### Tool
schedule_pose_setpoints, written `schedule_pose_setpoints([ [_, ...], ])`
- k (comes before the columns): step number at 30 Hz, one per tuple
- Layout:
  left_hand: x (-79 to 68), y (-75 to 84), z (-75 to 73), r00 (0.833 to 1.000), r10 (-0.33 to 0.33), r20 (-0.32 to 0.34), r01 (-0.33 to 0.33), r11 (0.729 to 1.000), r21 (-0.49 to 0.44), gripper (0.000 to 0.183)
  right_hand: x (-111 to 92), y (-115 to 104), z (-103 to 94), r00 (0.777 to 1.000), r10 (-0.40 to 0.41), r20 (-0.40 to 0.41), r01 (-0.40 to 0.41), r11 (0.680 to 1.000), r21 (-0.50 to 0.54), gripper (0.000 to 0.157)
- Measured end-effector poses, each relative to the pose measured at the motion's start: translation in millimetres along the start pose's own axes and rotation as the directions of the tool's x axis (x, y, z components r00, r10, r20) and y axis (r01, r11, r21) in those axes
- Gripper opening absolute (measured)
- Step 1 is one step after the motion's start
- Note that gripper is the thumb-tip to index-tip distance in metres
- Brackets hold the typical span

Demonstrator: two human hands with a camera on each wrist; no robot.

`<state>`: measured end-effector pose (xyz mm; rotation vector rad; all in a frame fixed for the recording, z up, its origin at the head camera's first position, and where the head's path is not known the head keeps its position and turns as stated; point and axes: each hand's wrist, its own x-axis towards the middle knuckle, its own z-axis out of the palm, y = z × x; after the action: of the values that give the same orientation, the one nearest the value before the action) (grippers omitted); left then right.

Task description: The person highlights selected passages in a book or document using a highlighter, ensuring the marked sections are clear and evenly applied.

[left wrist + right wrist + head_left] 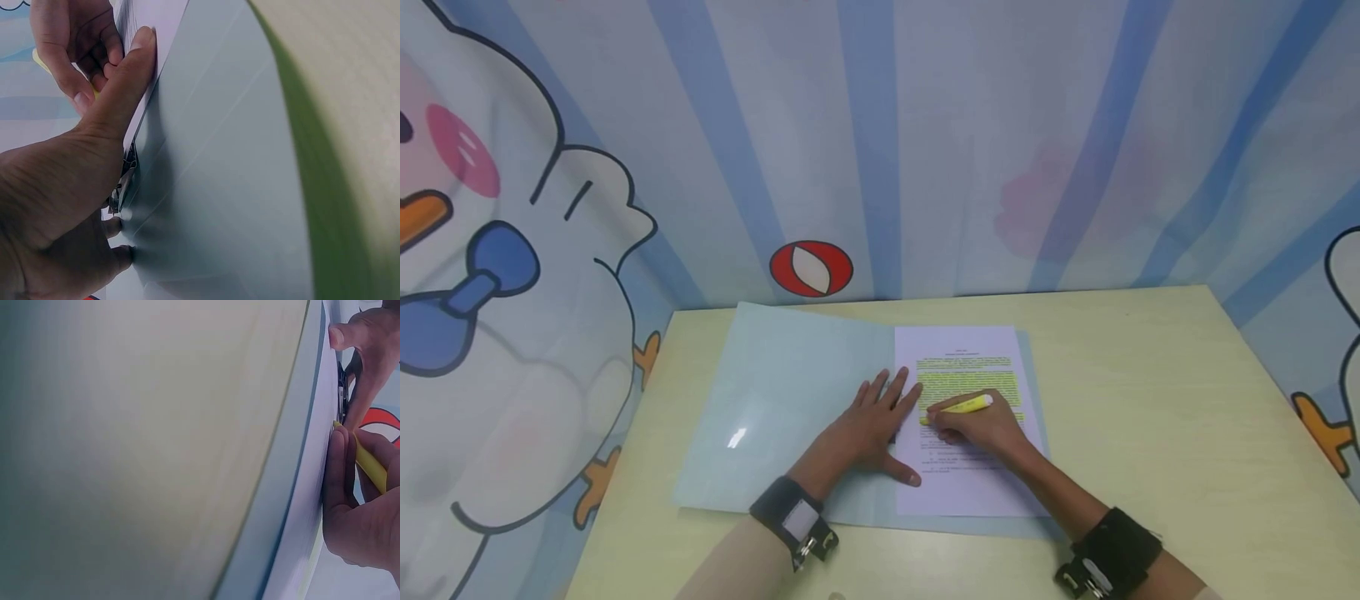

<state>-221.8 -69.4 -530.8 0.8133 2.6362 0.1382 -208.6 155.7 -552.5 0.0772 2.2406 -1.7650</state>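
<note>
A printed sheet (962,497) lies on the right side of an opened pale blue folder (782,375). Yellow highlighting covers the upper lines of its text, down to about the middle. My right hand (992,427) pinches a yellow highlighter (967,405), its tip at the left end of a line; the right wrist view also shows this highlighter (370,464) between thumb and fingers. Spread over the sheet's left edge and the folder's fold, my left hand (868,429) rests with fingers extended. Beneath it, the left wrist view shows a dark metal clip (128,165), partly hidden.
The folder lies on a light wooden table (1150,400). Behind the table hangs a striped blue and white cloth (962,167) with cartoon figures. Each wrist wears a black strap (1116,550) with a small device.
</note>
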Motion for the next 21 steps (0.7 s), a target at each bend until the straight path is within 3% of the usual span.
schedule_pose_setpoints([
  [21, -0.2, -0.9, 1.1, 1.0, 0.017, -0.017, -0.017, 1.0, 0.004, 0.139, -2.0, -0.2, -6.4, 0.999, 0.045, -0.03, -0.045, 0.999, -0.02, 0.021],
])
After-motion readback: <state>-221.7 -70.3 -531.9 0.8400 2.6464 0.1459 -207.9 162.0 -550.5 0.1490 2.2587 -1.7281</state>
